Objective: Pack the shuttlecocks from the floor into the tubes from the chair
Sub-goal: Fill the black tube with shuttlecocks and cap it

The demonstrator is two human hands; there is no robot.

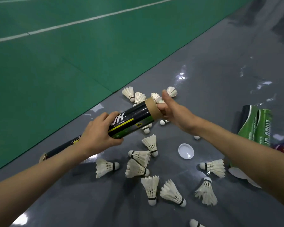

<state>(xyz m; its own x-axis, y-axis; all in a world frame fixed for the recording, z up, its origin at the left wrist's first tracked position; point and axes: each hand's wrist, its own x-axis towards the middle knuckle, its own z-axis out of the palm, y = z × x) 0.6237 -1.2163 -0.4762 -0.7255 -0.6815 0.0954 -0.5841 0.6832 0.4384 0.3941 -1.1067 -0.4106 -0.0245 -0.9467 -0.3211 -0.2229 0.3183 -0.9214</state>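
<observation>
Grey floor (211, 66): scattered shuttlecocks (151, 189), a lid (186, 151) (white), green tubes (256, 125), apparently lying.

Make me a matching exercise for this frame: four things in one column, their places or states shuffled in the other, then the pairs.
Things
1. black tube
2. white lid
3. green tubes
4. right hand

Places or states
A. lying at the right edge of the view
B. fingers at an open cardboard end, thumb up
C. gripped around the middle by the left hand
D. flat on the grey floor among shuttlecocks

Pairs: 1-C, 2-D, 3-A, 4-B
</observation>
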